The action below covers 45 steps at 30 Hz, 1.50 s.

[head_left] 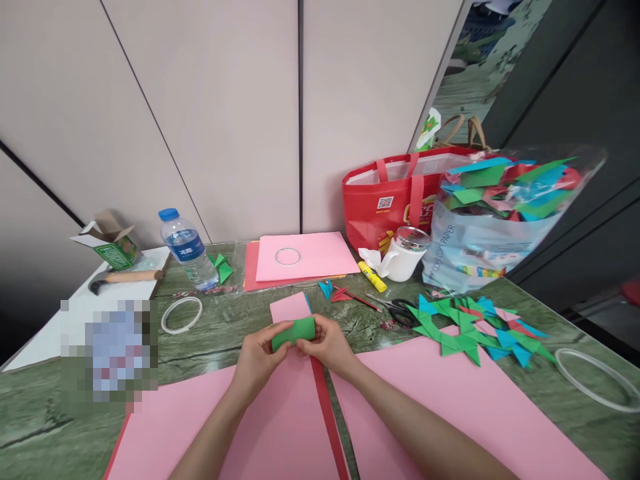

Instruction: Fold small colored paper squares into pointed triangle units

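From my remote station, through the head camera, I have a small green rectangular piece of paper (296, 333) held up between both hands, over the green wood-patterned bench (30, 427). My left hand (257, 360) pinches its left end, fingers along the top and thumb against the lower edge; my right hand (330, 343) grips the opposite end the same way, so the paper spans the gap between the two sets of fingertips and its middle shows bare. Whether it is folded double I cannot tell. Just beyond it lies a small pink square of paper (289, 307), and below my forearms are a large pink sheet of paper (200, 427) on the left and another large pink sheet (465, 393) on the right. Past my right hand I see a blue folded-paper piece (325, 289), a red folded-paper piece (342, 295), a slim dark pencil (361, 299) and black-handled metal scissors (403, 313); farther right sits a multicoloured ring of folded-paper points (453, 345).
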### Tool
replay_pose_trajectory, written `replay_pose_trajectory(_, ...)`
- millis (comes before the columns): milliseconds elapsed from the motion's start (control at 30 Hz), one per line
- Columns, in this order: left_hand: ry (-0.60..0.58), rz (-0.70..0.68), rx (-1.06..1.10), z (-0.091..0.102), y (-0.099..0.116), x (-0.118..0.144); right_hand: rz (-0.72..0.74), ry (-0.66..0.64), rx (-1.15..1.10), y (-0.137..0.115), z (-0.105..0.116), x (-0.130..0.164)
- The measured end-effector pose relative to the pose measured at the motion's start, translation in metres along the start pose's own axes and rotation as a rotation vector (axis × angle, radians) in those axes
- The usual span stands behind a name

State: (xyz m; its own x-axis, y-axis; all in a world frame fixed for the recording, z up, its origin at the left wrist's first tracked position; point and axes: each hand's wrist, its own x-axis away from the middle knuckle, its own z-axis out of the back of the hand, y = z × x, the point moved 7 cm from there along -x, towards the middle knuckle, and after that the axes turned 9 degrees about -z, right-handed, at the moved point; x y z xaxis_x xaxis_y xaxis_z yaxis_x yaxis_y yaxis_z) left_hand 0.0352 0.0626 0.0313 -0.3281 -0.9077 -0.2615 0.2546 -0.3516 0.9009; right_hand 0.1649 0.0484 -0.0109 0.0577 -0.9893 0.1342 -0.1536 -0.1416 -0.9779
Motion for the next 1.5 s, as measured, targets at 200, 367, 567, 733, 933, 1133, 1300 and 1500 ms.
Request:
replay_pose_trajectory(200, 0.013, 0.072, 0.009, 0.009, -0.001, -0.002, -0.031, -0.106, -0.163, 0.002, -0.007, -0.002)
replay_pose_trajectory(367, -0.068, 0.156, 0.183, 0.009, -0.004, -0.002, -0.027, -0.159, -0.212, -0.002, -0.01, -0.003)
replay_pose_trajectory(567, -0.116, 0.115, 0.268, 0.007, 0.0, -0.003, -0.044, -0.159, -0.231, -0.005, -0.009, -0.001)
replay_pose_trajectory(733, -0.128, 0.102, 0.25, 0.004, 0.001, -0.003, 0.006, -0.081, -0.139, -0.004, -0.004, -0.002)
replay_pose_trajectory(933, 0.005, 0.238, 0.454, 0.005, -0.002, -0.002, 0.068, 0.014, -0.142, 0.0, 0.007, -0.006)
replay_pose_trajectory(1133, 0.066, 0.366, 0.507, 0.006, -0.012, 0.001, 0.214, 0.095, -0.075, -0.012, 0.012, -0.005)
replay_pose_trajectory(1300, 0.052, 0.323, 0.467, 0.006, -0.011, 0.0, 0.177, 0.038, -0.005, -0.012, 0.007, -0.003)
replay_pose_trajectory(1500, 0.016, 0.281, 0.396, 0.006, -0.007, -0.001, 0.15, 0.02, 0.092, -0.013, 0.005, 0.0)
